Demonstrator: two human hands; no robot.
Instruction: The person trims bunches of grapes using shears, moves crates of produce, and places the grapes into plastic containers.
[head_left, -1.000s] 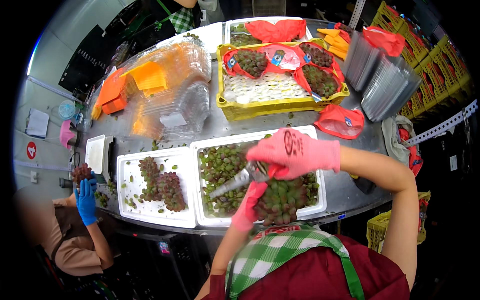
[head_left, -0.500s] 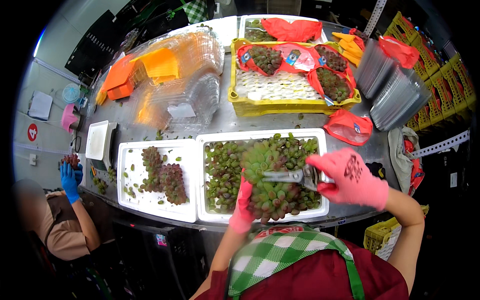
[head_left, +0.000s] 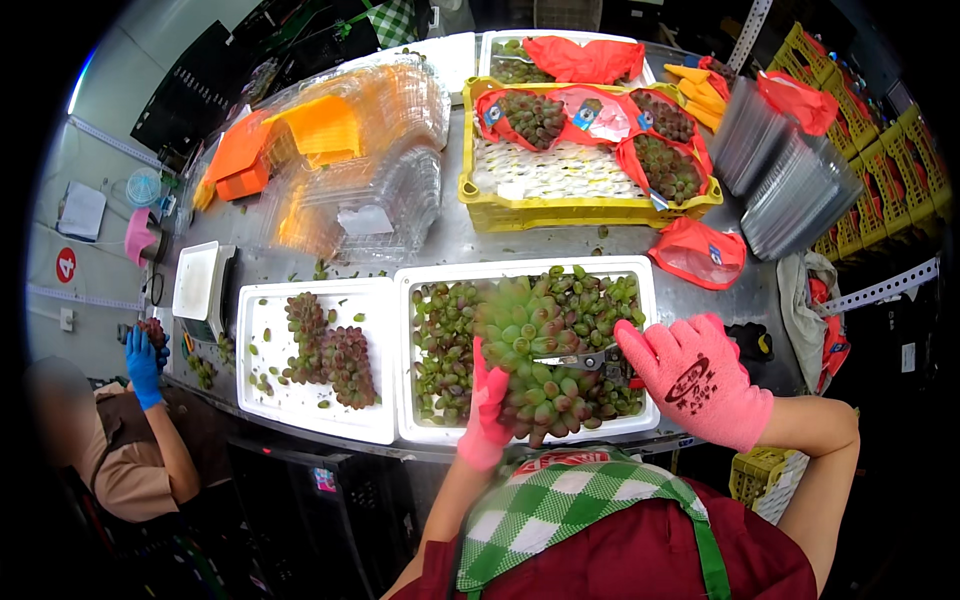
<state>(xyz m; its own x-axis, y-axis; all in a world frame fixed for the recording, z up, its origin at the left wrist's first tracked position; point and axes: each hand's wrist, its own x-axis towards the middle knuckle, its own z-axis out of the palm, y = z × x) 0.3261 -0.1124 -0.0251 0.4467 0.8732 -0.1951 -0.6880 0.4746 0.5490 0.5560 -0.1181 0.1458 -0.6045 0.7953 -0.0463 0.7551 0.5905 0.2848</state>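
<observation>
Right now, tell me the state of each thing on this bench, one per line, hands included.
Left hand: pink-gloved, holding up the grape bunch.
Right hand: pink-gloved, gripping the scissors.
Grape bunch: lifted, blurred.
Scissors: tips at the bunch; open or closed unclear.
Right white tray: full of grapes.
Left white tray: two bunches, loose grapes.
Yellow crate: holds bagged grapes.

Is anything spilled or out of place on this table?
Yes. Loose grapes and green bits lie scattered on the metal table, outside the left white tray, near the scale. Otherwise the grape bunches sit inside their trays.
</observation>
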